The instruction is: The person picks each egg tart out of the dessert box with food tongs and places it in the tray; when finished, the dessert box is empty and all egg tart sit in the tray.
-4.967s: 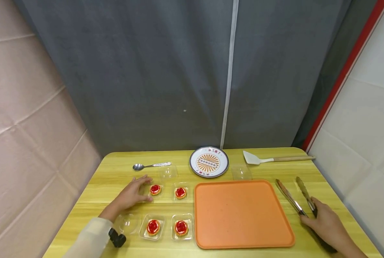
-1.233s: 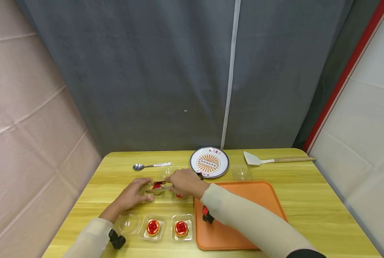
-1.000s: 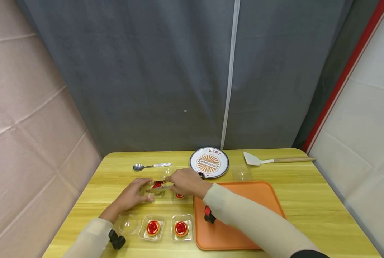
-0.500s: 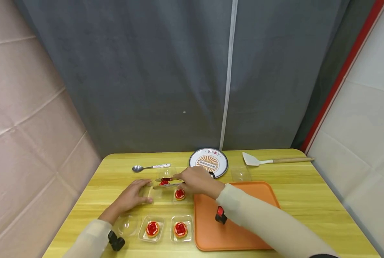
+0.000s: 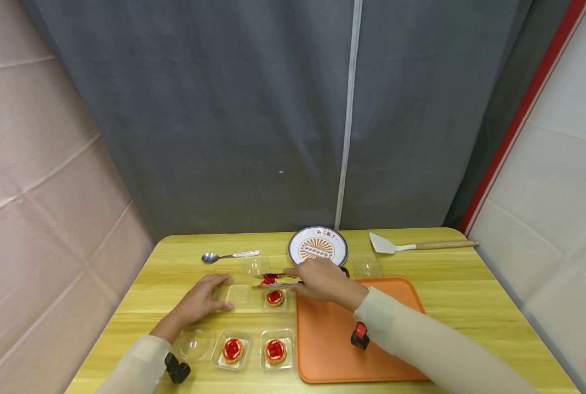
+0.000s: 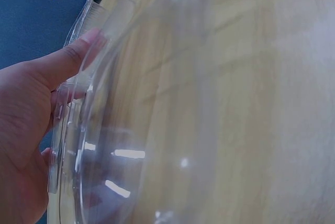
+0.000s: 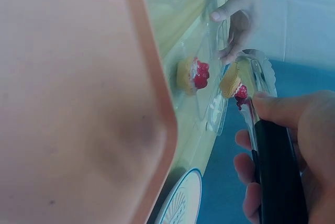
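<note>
My right hand [image 5: 319, 279] grips the black handles of metal tongs [image 7: 280, 171]. Between the tong tips hangs a tart with red topping [image 7: 234, 84], lifted off the table and passing over another tart [image 5: 274, 297] that sits in a clear box. With thumb and fingers, my left hand [image 5: 201, 301] holds a clear plastic box [image 5: 238, 294] at its left side; no tart sits in this box. Its clear rim shows close up beside the thumb [image 6: 68, 59] in the left wrist view. Two more tarts, a left one [image 5: 233, 350] and a right one [image 5: 275, 351], sit in boxes nearer me.
An orange tray [image 5: 361, 361] lies right of the boxes, under my right forearm. Behind it are a patterned plate [image 5: 317, 241] and a white spatula [image 5: 386, 244]. A spoon [image 5: 231, 255] lies at the back left. A grey curtain [image 5: 248, 137] hangs behind the table.
My right hand has brought the tongs from the table's right side to the left box, taken hold of its tart, lifted it and moved right. My left hand has stayed at the box.
</note>
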`<state>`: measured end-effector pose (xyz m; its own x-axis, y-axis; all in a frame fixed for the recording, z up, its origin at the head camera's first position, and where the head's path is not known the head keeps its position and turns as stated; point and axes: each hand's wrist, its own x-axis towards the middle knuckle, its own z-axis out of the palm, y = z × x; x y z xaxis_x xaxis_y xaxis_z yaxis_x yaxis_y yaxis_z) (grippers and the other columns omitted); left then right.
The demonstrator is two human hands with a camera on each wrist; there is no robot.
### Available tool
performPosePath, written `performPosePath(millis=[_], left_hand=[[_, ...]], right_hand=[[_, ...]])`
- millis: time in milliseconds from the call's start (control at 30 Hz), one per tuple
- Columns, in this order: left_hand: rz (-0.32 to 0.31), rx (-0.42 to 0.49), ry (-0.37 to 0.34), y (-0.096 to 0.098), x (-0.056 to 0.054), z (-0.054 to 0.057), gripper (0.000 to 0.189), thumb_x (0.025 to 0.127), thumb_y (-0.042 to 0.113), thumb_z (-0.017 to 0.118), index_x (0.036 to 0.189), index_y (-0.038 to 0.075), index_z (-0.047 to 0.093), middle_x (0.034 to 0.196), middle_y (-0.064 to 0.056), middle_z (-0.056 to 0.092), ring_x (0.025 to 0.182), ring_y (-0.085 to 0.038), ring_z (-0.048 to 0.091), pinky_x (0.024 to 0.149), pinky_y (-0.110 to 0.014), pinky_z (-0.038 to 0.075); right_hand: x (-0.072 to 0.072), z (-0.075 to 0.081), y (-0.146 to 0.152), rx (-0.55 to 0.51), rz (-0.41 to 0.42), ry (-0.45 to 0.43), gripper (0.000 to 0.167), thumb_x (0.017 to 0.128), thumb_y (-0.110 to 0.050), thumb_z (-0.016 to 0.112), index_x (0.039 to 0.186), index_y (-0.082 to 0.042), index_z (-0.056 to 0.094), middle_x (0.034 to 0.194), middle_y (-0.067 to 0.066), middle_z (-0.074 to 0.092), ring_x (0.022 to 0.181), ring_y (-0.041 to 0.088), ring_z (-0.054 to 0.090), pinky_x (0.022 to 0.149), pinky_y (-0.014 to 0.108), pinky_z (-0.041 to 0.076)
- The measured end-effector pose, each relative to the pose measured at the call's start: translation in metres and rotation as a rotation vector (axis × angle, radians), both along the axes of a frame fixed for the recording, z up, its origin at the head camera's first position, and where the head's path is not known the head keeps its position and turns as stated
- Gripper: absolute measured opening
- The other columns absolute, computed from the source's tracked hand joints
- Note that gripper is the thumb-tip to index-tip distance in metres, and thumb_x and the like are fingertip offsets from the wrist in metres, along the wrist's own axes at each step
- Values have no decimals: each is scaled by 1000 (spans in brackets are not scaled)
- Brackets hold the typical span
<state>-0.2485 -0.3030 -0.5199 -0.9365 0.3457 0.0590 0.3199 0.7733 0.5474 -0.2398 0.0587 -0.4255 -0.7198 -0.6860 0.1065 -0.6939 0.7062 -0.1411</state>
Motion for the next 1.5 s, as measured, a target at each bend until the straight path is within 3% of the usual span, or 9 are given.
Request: performPosePath(millis=[367,800,967,1100,1333,1500], left_hand=[[-8,5,15,0,0,-1,85,81,42,87,149,5,53,144,-12,59,141,-41,45,116,-64,35],[-5,1,10,-1,-1,-2,86,81,46,86,149,6,52,145,-11,59,143,-41,43,117,-65,34],[-3,-3,3,-1,-1,-2,87,81,47,85,150,7,52,146,-11,59,143,-41,43,117,-65,34],[-2,0,0,0,0,0,86,81,46,86,150,7,52,146,-11,59,143,-41,42,117,-66,34],[-2,-5,1,0,-1,0,87,81,46,86,150,7,52,146,-12,58,143,-41,42,117,-65,34],[-12,0,-4,-1,-1,0,87,81,47,85,151,8,51,143,-8,61,143,-40,42,117,-65,34]], right_hand=[[7,-7,29,-66,-21,-3,38,97,-36,73,133,-23,72,102,0,79,67,8,62,57,33,51],[15,-18,63,-53,-54,74,38,92,-28,79,129,-26,73,113,1,77,77,19,68,57,39,54],[16,-23,77,-53,-65,54,40,93,-28,78,132,-26,72,78,-2,73,57,11,53,49,31,41],[19,-28,87,-56,-95,10,40,94,-28,77,134,-26,71,67,-8,64,52,6,38,49,26,32],[23,-38,100,-72,-117,-24,43,95,-30,76,137,-23,69,90,-5,75,54,3,37,50,24,33],[24,-43,106,-89,-107,-24,43,95,-30,75,138,-23,69,94,-4,77,55,3,41,51,24,35]])
